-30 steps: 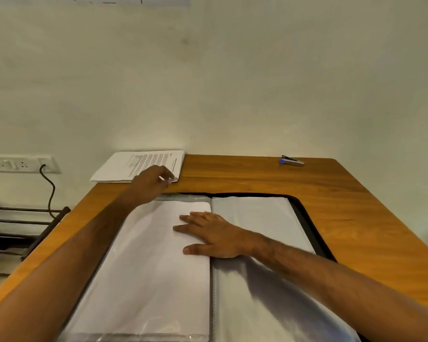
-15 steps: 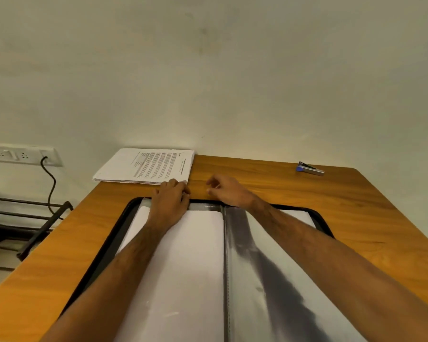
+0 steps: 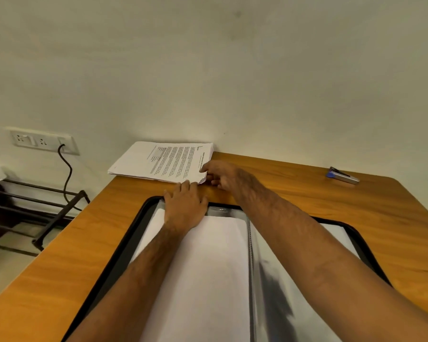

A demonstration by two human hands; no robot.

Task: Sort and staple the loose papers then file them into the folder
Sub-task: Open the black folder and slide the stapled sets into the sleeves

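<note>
**Both hands at the far edge of the open folder**

While the folder [image 3: 351, 233] lies open on the table [image 3: 356, 208], the left hand [image 3: 184, 206] rests flat, palm down, on the top of its left page, fingers spread loosely and gripping nothing. Its fingertips reach past the folder's black rim and touch, or nearly touch, the near edge of the paper stack [image 3: 163, 160]. A white sheet [image 3: 208, 267] sits in the left sleeve under that hand and forearm; the clear sleeves on the right side are partly covered by the right forearm and its shadow.

The right hand [image 3: 220, 175] is at the stack's right corner, on the table just beyond the folder. Its thumb lies on top of the printed top page and its fingers curl at the edge below, so it seems to pinch the corner, though whether it truly grips the sheets cannot be told.

The stack sits at the table's far left corner against the wall, overhanging the left edge. A stapler [image 3: 342, 176] lies well apart at the far right. On the wall to the left are a socket [image 3: 41, 140] with a cord plugged in and a dark rack [image 3: 35, 206] below.
</note>
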